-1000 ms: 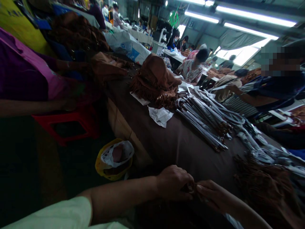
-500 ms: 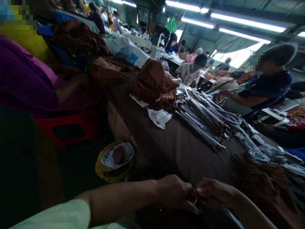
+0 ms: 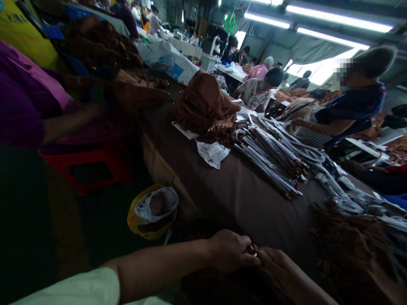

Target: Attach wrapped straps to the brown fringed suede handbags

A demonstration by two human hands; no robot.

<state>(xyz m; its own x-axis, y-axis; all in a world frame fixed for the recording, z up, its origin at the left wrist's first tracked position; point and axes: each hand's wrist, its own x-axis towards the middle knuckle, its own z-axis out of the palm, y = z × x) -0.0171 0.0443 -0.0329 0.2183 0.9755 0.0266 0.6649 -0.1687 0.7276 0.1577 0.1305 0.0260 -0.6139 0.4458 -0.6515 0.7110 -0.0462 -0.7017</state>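
At the table's near edge my left hand is closed round a small shiny metal piece, which shows between its thumb and fingers. My right hand meets it from the right, its fingers stretched out and close together, their tips by the metal piece. Whether the right hand pinches anything is too dark to tell. Dark material lies below both hands, its shape unclear. Brown fringed material is heaped to the right of my right hand.
The brown-covered table bears wrapped straps, a brown fringed bag and crumpled white paper. A yellow basket and red stool stand left. A person in purple sits left; others are across the table.
My right hand's fingers have straightened and it sits slightly lower. My left hand has turned a little, and the metal piece now shows at its fingertips. The person in purple has moved an arm.
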